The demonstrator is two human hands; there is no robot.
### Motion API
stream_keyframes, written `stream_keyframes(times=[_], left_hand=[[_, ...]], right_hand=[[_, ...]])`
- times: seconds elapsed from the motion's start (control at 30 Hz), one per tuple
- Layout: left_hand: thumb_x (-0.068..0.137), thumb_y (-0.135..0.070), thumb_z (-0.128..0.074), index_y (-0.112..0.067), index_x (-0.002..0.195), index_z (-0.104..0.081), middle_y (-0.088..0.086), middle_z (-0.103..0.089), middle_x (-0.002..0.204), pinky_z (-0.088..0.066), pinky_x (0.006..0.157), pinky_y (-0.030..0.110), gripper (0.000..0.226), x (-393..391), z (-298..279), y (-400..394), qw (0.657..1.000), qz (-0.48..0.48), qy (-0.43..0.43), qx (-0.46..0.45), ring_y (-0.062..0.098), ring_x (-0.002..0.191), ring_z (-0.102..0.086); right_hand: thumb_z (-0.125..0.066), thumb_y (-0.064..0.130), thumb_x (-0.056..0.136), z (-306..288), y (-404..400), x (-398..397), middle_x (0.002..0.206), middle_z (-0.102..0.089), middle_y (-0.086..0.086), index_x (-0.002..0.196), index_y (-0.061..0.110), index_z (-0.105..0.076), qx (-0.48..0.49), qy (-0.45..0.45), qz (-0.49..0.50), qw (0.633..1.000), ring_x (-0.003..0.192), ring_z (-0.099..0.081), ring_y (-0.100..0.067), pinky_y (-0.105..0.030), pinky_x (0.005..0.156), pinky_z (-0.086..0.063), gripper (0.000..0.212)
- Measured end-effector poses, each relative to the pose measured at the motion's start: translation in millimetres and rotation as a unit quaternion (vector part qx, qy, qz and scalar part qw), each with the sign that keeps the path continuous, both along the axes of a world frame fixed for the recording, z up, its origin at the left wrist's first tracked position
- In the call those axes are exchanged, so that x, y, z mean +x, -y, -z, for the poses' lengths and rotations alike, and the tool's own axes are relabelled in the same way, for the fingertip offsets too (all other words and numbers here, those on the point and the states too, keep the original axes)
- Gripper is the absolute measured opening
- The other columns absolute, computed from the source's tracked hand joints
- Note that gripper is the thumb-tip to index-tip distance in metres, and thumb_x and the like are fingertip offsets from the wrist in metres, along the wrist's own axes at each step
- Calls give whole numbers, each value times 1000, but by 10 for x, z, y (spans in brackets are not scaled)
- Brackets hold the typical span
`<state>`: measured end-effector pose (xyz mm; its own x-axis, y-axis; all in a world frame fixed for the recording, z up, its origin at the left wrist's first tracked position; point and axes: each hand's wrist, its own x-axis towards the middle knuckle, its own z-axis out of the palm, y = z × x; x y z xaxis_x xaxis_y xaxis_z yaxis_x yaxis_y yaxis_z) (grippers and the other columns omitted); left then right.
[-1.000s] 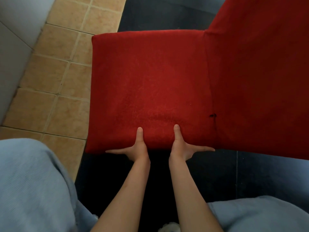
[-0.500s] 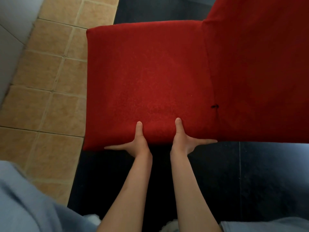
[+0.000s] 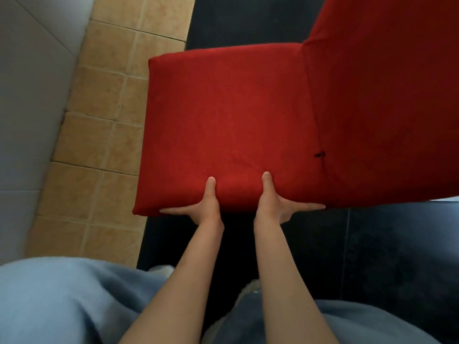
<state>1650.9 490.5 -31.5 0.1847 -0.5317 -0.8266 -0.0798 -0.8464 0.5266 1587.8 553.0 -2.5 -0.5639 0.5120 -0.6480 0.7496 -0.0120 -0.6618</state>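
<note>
Red, nappy cloth covers the one thing in hand: a red square fabric cushion, which lies straight ahead of the person, stretching away from the hands over the edge where the tan tiled floor meets the black mat. Its near edge runs crosswise, left to right, and both hands hold that edge side by side, somewhat apart.

The left hand grips it with the thumb laid flat on top and the forefinger stretched out along the edge toward the free left corner. The right hand mirrors this, its forefinger pointing toward the seam. The other fingers are hidden underneath, so the hold reads as a pinch, thumb above and fingers below.

On the right the cushion meets a larger red upholstered panel, with a small dark mark at the seam. The left hand is the nearer one to the free corner, the right to the joined side, so any lift or pull would likely hinge about that seam.

By count: two hands, one cushion, one panel, one mark, and two legs in light blue trousers at the bottom.
</note>
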Motion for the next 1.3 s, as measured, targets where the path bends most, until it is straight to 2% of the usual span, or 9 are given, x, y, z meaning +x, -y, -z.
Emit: stream_keyframes(times=[0.13,0.27,0.4,0.6,0.7,0.9,1.03,1.13,1.3], left_hand=[[63,-36,-88,-41,137,37,7,-37,147,-45,100,53,145,290,-383,-64,999,13,35,23,24,122,-51],[62,-41,-86,-39,136,39,8,-42,143,-48,97,51,146,576,-779,-135,995,31,82,40,17,106,-51],[59,-48,-86,-39,134,42,12,-41,143,-47,98,53,148,836,-1156,-178,989,43,123,68,31,119,-53],[53,-49,-87,-41,132,43,16,-34,147,-46,98,55,153,1222,-1541,-183,983,49,152,89,33,122,-52],[55,-46,-88,-39,135,41,17,-44,139,-48,95,54,152,1371,-1724,-123,978,53,177,93,34,114,-57],[54,-46,-89,-42,135,39,16,-50,134,-48,95,55,152,1696,-2042,12,969,72,210,113,36,109,-59],[53,-49,-88,-41,134,40,18,-51,134,-48,96,54,152,1967,-2222,105,957,101,244,122,37,107,-60],[55,-51,-87,-36,140,35,19,-52,134,-43,101,49,149,2112,-2339,183,944,125,277,127,37,110,-59],[60,-47,-87,-35,141,35,21,-48,138,-42,99,48,147,2287,-2520,228,940,133,289,125,38,114,-56]], right_hand=[[-92,35,56,-411,-44,250,139,-44,-11,144,41,27,30,26,3,999,114,-55,-25,-30,87,-40,148],[-92,34,57,-817,-96,499,135,-49,-11,144,41,27,50,49,-2,998,100,-54,-17,-28,82,-38,148],[-91,35,59,-1200,-125,727,130,-50,-17,145,40,27,86,83,-10,993,109,-59,-30,-38,94,-44,146],[-90,40,60,-1630,-144,1062,129,-49,-26,143,40,30,116,141,-32,983,103,-62,-38,-40,88,-46,146],[-88,47,60,-1810,-108,1218,126,-50,-30,142,39,33,141,183,-44,972,100,-63,-41,-44,89,-47,146],[-85,53,62,-2069,-14,1571,125,-49,-34,141,31,36,173,237,-61,954,104,-61,-44,-46,97,-47,146],[-83,54,63,-2232,88,1853,121,-52,-33,144,28,32,199,260,-56,943,96,-63,-43,-41,88,-48,144],[-84,53,63,-2326,155,2035,122,-49,-35,145,30,31,201,271,-43,940,94,-62,-44,-42,89,-48,143],[-85,53,61,-2421,165,2275,119,-51,-34,143,32,33,201,292,-39,934,88,-63,-41,-40,82,-48,146]])
